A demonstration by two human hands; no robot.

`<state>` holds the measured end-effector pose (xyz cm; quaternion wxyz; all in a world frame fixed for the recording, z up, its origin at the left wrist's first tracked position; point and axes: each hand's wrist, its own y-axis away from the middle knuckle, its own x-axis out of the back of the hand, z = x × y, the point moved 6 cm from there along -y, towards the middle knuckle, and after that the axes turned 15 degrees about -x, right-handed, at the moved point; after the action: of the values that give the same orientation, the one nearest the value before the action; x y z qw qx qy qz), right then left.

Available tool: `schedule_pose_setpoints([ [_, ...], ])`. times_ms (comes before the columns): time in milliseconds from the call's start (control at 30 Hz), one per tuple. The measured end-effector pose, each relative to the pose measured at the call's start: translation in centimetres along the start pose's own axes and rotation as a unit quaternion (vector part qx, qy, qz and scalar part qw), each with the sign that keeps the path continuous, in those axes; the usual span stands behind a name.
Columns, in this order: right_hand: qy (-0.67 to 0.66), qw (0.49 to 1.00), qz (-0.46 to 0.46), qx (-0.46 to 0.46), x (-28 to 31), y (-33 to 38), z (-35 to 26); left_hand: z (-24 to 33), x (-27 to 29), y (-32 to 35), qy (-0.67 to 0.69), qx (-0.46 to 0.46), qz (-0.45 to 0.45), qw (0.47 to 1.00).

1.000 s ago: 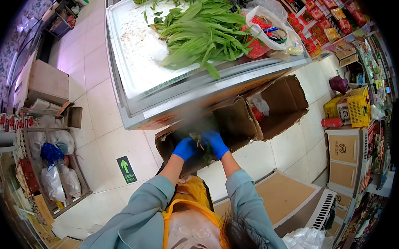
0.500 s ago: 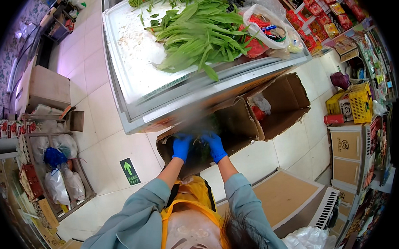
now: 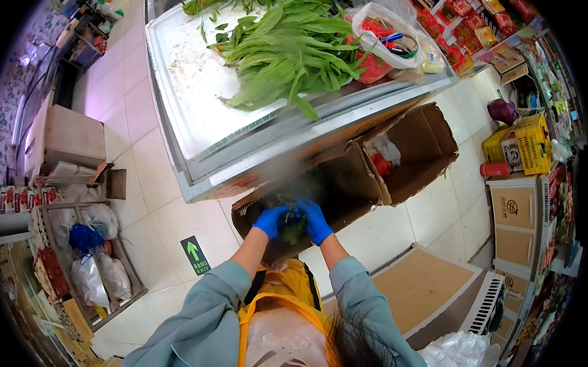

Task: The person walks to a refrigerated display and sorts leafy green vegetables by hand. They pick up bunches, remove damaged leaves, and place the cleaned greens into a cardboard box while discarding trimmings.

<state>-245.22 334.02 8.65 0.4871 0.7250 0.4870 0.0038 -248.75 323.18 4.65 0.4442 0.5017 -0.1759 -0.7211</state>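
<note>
My left hand [image 3: 273, 220] and my right hand [image 3: 314, 221], both in blue gloves, are close together inside an open cardboard box [image 3: 367, 165] below the display counter. Their fingers close on a dark green leafy vegetable [image 3: 294, 233], with thin stems showing between them. The box's inside is dim and blurred, so the kind of vegetable and the fingertips' exact hold are hard to see. Above, on the counter, long-leaved greens [image 3: 292, 54] lie across a white foam tray [image 3: 203, 109].
A second open box [image 3: 428, 146] adjoins on the right, with a red item in it. On the counter sits a white plastic bag [image 3: 383, 34] holding red things. A wire rack [image 3: 100, 254] with bagged goods stands at left, a low brown-topped cabinet [image 3: 413, 285] at right.
My hands have drawn together, the fingers meeting around the greens between them. The left hand has shifted right and slightly down. The view has moved slightly.
</note>
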Motion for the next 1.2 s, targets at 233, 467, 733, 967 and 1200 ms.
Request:
schedule_pose_setpoints([
  [233, 0.237, 0.958, 0.15, 0.067, 3.7, -1.4, -0.6, 0.1, 0.7, 1.4, -0.034, 0.071, 0.144, 0.986],
  [467, 0.559, 0.775, 0.154, 0.251, -2.1, 2.6, -4.6, 1.2, 3.5, -1.9, -0.177, -0.179, 0.008, 0.968],
  [733, 0.565, 0.756, 0.104, 0.314, -3.1, 3.3, -4.0, 0.9, 1.8, -1.6, -0.182, -0.206, 0.03, 0.961],
  [967, 0.434, 0.815, 0.187, 0.334, -2.4, 4.8, -5.1, 4.6, -2.6, 2.0, -0.688, -0.264, 0.119, 0.665],
  [1200, 0.352, 0.858, 0.263, 0.267, -2.3, 5.0, -5.5, 2.9, -1.2, -1.0, -0.785, -0.245, 0.072, 0.565],
])
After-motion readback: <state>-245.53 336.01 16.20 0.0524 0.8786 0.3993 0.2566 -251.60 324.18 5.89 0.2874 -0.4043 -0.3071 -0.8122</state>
